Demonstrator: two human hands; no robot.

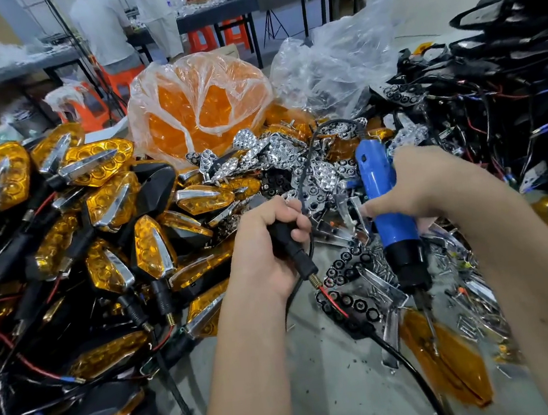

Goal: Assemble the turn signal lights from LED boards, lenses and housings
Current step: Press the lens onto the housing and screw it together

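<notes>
Judging by the bench, the job was well underway but far from done. A big heap of finished amber-lensed, black-bodied turn signal lights w/ chrome trim filled the left side, stems and red/black leads trailing toward the front edge. Plenty was left: a clear plastic bag of loose orange lenses sat unopened-looking at centre back, a scatter of shiny chrome reflector pieces lay just in front of it, black LED boards w/ hex-ringed cells lay near the front centre, and a tangled pile of black housings and wiring stood at right. Small silver screws were strewn at lower right, beside a single amber lens lying flat.

Left hand was raised over the bench centre, fingers curled tight round the black stem of one signal unit, threaded end and spring pointing down-right, cable hanging off it. The unit's head was hidden behind the hand, so can't tell its build state.

Right hand gripped a blue electric screwdriver w/ black nose, held near upright, bit aimed down at the parts below. Probably a screw-fastening step, as far as I could judge.
</notes>
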